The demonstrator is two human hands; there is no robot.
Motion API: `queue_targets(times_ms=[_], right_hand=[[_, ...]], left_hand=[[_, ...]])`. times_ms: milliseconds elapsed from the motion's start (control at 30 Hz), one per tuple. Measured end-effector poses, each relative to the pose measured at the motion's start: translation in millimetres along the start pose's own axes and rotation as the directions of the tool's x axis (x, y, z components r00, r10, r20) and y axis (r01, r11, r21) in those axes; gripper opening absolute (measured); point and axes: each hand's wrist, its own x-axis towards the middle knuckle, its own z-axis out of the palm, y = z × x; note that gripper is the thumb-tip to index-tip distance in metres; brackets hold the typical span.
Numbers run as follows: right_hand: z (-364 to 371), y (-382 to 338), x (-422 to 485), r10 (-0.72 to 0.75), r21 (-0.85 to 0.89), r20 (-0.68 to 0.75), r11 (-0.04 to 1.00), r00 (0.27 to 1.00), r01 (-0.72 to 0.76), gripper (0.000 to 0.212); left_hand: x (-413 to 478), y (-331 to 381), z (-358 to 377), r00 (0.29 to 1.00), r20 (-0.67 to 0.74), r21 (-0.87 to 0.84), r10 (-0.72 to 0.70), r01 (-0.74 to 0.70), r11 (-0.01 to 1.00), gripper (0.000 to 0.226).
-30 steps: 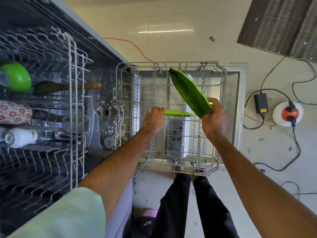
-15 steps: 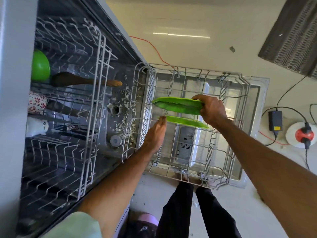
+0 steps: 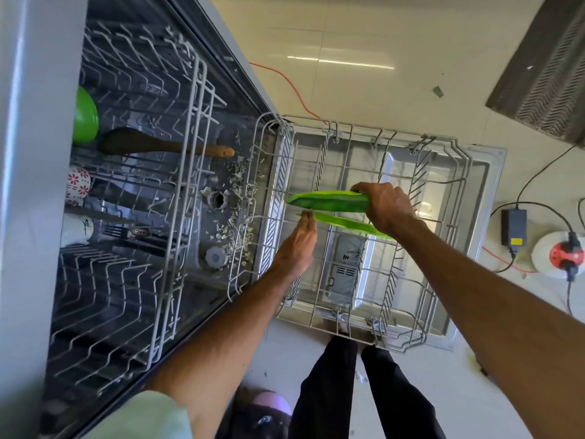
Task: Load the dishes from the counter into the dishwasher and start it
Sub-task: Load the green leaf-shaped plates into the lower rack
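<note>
Over the lower rack (image 3: 443,185), the right hand (image 3: 387,207) grips 1 green plate (image 3: 329,201) while the left hand (image 3: 297,245), fingers straight, touches the 2nd plate (image 3: 345,223); seating the held plate upright between prongs seems next.

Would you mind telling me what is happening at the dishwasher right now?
A person is loading the pulled-out lower rack. The right hand grips a green plate over the rack, while the left hand, fingers straight, touches the end of a second green plate beside it. The upper rack holds a green bowl and a wooden spoon.

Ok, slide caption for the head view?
Right hand grips far green plate at lower rack; left hand touches near green plate.
</note>
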Motion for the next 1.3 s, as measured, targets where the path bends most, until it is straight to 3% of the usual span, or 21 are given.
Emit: queue_targets(times_ms=[167,300,367,467,700,933,1100,1300], right_hand=[[9.3,17.5,-1.6,0.003,-0.065,0.143,0.998,0.99,0.006,0.047],[17.0,41.2,-5.4,0.051,-0.091,0.179,0.995,0.983,-0.035,0.038],[21.3,48.5,-5.5,0.074,-0.083,0.188,0.995,0.979,-0.059,0.046],[27.1,48.9,-7.5,0.104,0.004,0.163,0.994,0.981,-0.106,0.055],[35.3,41.6,-19.7,0.175,0.331,0.056,0.926,0.983,-0.184,0.053],[38.7,32.7,-29.6,0.155,0.233,0.075,0.958,0.985,-0.169,0.055],[45.4,39.8,-30.9,0.163,0.114,0.009,0.98,0.987,-0.163,0.045],[57.1,50.2,-35.7,0.285,0.113,0.0,0.952,0.958,-0.283,0.031]], left_hand=[[5.4,1.1,-0.9,1.0,-0.013,0.009,0.009,-0.009,1.0,0.087],[9.6,1.2,-3.6,1.0,-0.006,0.027,0.013,-0.013,1.0,0.086],[11.6,0.7,-4.5,1.0,0.0,0.025,0.021,-0.021,0.999,0.086],[13.1,0.7,-6.3,1.0,0.014,0.008,0.018,-0.018,1.0,0.086],[9.4,-1.7,-4.9,1.0,-0.002,-0.024,0.005,-0.006,1.0,0.087],[4.3,-3.5,-2.9,1.0,-0.007,-0.065,-0.022,0.021,0.998,0.09],[3.1,-4.4,-5.2,0.997,-0.024,-0.098,-0.075,0.072,0.993,0.09],[2.9,-7.0,-9.2,0.978,-0.069,-0.171,-0.195,0.181,0.969,0.075]])
